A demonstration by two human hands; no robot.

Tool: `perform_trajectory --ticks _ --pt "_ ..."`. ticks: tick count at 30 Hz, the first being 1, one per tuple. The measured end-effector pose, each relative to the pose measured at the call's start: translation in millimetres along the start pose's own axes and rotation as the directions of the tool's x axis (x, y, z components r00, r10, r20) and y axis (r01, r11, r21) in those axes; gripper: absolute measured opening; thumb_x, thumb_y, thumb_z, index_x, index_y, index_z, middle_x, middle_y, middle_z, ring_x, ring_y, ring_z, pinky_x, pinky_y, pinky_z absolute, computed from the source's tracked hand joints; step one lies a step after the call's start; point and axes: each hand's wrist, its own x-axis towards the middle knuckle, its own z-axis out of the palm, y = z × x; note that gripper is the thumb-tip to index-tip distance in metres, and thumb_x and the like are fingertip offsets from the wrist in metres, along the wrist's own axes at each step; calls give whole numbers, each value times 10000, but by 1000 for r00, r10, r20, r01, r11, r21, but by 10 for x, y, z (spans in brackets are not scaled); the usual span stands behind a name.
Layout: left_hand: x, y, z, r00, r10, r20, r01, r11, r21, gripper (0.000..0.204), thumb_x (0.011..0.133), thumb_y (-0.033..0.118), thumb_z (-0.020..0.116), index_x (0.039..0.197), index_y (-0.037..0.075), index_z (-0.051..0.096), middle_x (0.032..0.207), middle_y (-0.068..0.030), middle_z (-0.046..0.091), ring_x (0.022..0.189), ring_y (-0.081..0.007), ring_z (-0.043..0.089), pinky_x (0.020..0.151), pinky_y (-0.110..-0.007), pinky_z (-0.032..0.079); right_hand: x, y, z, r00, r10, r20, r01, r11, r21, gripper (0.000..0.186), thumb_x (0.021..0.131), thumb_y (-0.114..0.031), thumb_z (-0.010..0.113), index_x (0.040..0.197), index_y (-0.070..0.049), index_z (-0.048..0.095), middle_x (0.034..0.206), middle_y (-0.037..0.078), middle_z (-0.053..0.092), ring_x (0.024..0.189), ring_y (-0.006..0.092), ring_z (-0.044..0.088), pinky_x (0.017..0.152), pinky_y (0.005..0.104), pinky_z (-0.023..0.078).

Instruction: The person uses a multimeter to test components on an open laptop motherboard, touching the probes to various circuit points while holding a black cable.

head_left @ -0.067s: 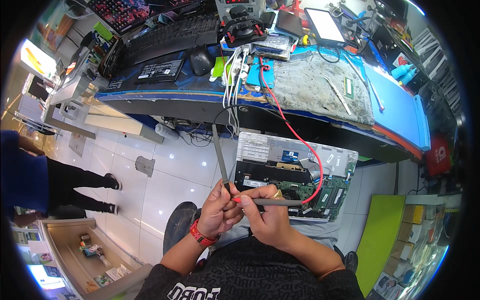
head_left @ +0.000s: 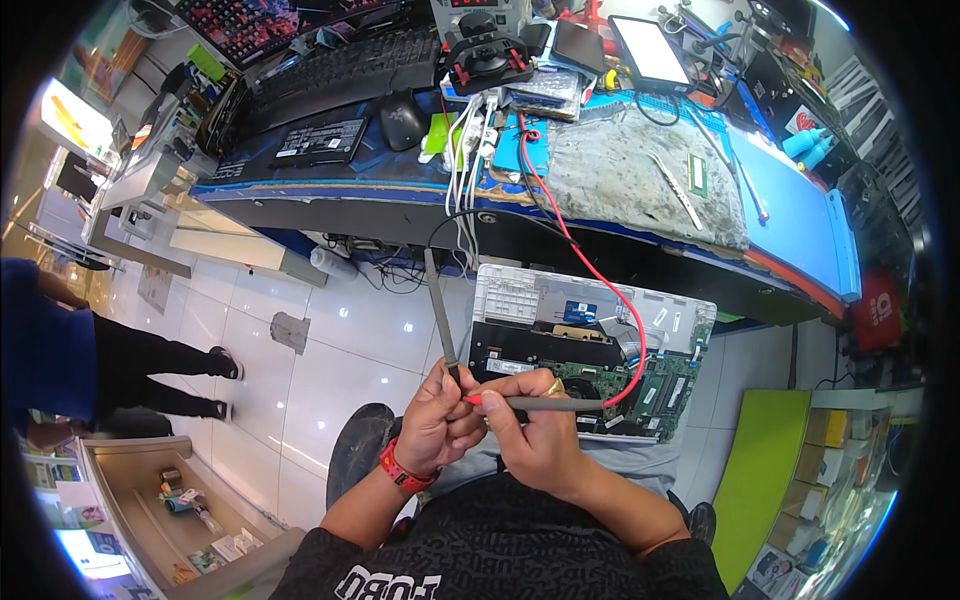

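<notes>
In my closed left hand (head_left: pixel 432 430) is a test probe with a grey handle and a black wire (head_left: pixel 440 315), pointing up and away from me. My right hand (head_left: pixel 540 445) is closed on a second grey-handled test probe with a red wire (head_left: pixel 565 405), lying nearly level. The fingertips of both hands meet, and the probe tips come together there, partly hidden by the fingers. Under and beyond the hands, an opened laptop base (head_left: pixel 590 345) rests on my lap, its green circuit board (head_left: pixel 655 390) and black fan showing.
Ahead stands a workbench (head_left: pixel 640 190) with a grey mat, tweezers (head_left: pixel 677 190), a laptop battery (head_left: pixel 322 142), a mouse (head_left: pixel 403 122) and a keyboard (head_left: pixel 340 85). The red wire runs up to it. A person (head_left: pixel 60 350) stands at left. An open drawer (head_left: pixel 180 500) is lower left.
</notes>
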Motion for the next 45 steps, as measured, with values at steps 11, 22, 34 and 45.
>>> perform_trajectory --ticks 11,22,34,45 --pt "-2 -4 24 1000 19 -6 -19 998 63 234 1111 382 516 1191 163 540 684 55 338 486 -47 273 426 -220 337 29 -32 -7 998 -61 -9 61 998 -3 130 1003 -77 682 1019 22 599 879 136 731 724 198 712 630 333 546" --pt "-8 -14 38 999 38 -21 -36 996 85 238 1124 385 475 1202 163 511 679 58 312 479 -46 275 397 -229 366 19 23 20 998 51 -39 -47 993 109 142 986 -101 700 981 25 635 853 160 708 714 291 713 618 382 531" --pt "-11 -27 19 999 40 -29 -38 995 95 249 1127 392 462 1205 161 513 678 58 313 476 -49 272 396 -232 370 -18 56 37 994 98 -45 -92 987 135 153 987 -105 700 987 30 629 863 163 703 729 279 697 647 381 520" --pt "-6 -2 72 997 36 -61 -29 993 113 258 1114 408 490 1181 162 527 689 53 339 484 -51 278 403 -229 357 5 -35 28 999 -15 -37 18 998 68 141 982 -87 705 1005 25 624 841 145 727 675 283 723 607 375 550"
